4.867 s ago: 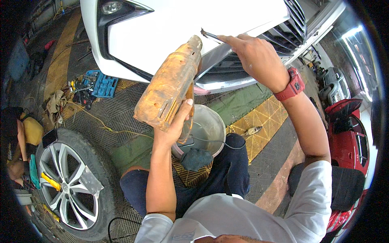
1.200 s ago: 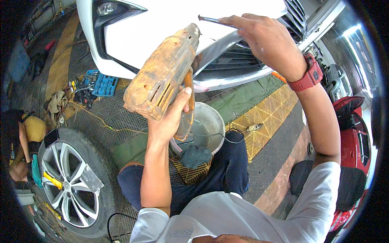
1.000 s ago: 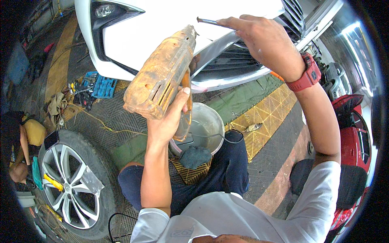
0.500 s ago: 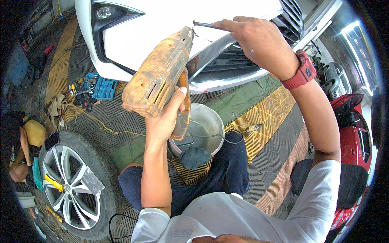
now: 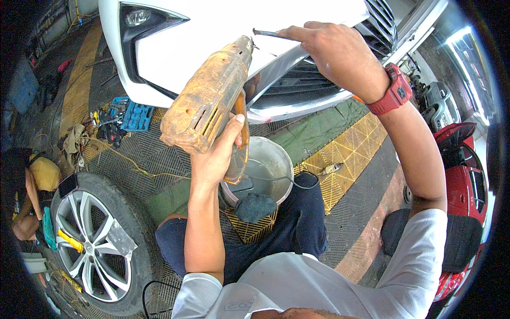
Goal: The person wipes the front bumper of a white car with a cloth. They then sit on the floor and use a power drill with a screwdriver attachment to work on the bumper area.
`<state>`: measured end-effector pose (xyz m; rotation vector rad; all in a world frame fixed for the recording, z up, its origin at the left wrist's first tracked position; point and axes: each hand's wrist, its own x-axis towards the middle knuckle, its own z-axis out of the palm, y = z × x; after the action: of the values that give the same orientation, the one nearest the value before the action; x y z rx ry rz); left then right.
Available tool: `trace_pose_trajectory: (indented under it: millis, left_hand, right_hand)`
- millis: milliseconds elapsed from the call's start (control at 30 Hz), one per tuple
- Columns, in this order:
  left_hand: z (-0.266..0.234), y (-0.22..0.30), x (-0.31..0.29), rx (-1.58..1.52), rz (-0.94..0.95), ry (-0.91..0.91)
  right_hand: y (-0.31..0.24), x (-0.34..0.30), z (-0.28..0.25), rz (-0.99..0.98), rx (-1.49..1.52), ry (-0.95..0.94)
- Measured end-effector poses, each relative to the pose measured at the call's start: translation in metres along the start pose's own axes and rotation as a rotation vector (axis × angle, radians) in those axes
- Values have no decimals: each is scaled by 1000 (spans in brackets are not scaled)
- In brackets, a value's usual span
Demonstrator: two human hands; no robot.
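My left hand is wrapped round the handle of a worn, stained orange heat gun, whose nozzle points up at the white front bumper of a car. Close to that nozzle is the small dark bent tip of a thin metal rod tool. My right hand is closed on the rod's other end, with the index finger laid along it. The rod's exact kind I cannot make out. Its tip is at the bumper's surface, beside a short dark mark; whether it touches cannot be seen.
Below the gun, a grey bucket stands between my legs, a dark cloth at its near rim. A wheel lies at left, near a crouching person. Blue tool case and cables lie on the floor; a red car is at right.
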<state>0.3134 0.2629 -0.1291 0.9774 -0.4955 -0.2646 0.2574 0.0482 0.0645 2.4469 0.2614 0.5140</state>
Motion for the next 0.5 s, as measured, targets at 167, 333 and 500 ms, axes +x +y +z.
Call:
trace_pose_trajectory:
  millis: [167, 333, 500]
  left_hand:
    - [-1, -2, 0, -8, 7, 4]
    - [-3, -1, 0, -2, 5, 0]
    - [-3, -1, 0, -9, -1, -3]
  right_hand:
    - [-1, 1, -1, 21, -14, -33]
    - [-2, 2, 0, 21, -8, -24]
    - [-2, 4, 3, 21, -4, -25]
